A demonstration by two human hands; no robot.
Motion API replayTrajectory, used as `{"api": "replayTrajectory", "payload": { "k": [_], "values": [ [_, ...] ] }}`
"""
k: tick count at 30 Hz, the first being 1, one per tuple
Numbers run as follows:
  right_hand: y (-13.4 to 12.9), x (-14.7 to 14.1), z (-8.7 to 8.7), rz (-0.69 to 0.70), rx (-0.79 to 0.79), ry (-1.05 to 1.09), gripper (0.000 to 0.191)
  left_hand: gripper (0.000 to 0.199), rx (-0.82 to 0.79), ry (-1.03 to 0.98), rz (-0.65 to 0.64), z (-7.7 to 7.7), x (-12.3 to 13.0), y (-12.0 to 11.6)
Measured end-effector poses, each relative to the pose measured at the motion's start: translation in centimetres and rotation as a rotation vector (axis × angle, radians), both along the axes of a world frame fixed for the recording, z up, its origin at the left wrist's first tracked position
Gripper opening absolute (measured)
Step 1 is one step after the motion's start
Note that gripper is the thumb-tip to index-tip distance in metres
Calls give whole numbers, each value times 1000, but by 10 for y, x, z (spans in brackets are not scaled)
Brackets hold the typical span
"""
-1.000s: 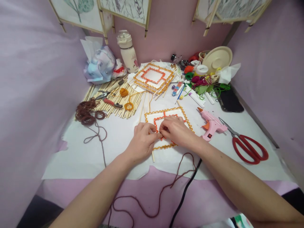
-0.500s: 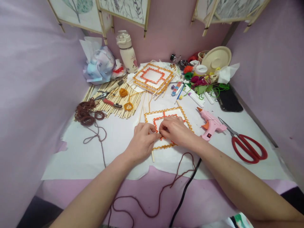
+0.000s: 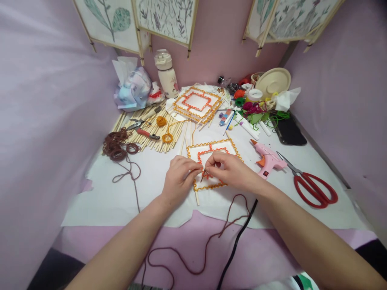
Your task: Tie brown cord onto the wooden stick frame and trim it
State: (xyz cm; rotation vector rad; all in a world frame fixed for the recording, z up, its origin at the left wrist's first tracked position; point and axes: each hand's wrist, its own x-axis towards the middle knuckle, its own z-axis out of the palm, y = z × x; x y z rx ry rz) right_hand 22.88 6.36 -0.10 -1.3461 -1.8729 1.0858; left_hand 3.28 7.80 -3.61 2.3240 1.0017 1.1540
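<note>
A square frame [image 3: 211, 187] edged with wavy orange-yellow yarn, with a smaller red-orange square inside, lies on the white sheet in front of me. My left hand [image 3: 180, 175] is over its left edge, thumb and fingertips pinched near the inner square's lower left corner; what they hold is too small to make out. Just to the right, my right hand [image 3: 228, 169] pinches a short dark brown strand [image 3: 203, 176] between thumb and finger, its end pointing down over the frame. A long brown yarn [image 3: 208, 241] trails across the front edge of the table.
A pink glue gun [image 3: 267, 159] and red scissors [image 3: 316, 189] lie right, with a phone [image 3: 290, 131] behind. Brown yarn [image 3: 116, 145], pliers [image 3: 143, 131] and thin sticks [image 3: 148, 141] lie left. At the back are a bottle [image 3: 167, 78] and another decorated frame [image 3: 196, 102].
The fingertips of my right hand have lifted slightly, and the short brown strand now shows in them. My left hand stays beside them. The camera view has shifted a little.
</note>
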Motion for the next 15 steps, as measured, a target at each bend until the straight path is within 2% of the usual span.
{"api": "replayTrajectory", "payload": {
  "k": [4, 7, 11, 15],
  "values": [
    [-10, -4, 3, -13, -212, 195, 20, 7, 45, -119, -73, 2, 1, -4],
    [-15, -8, 0, -38, -309, 320, 25, 11, 30, -226, -110, 3, 2, -7],
    [-19, -13, -8, -72, -388, 474, 24, 11, -37, -290, -131, 5, 2, -12],
    [-23, -15, -9, -143, -401, 471, 24, 9, -132, -342, -126, 7, 5, -15]
  ]
}}
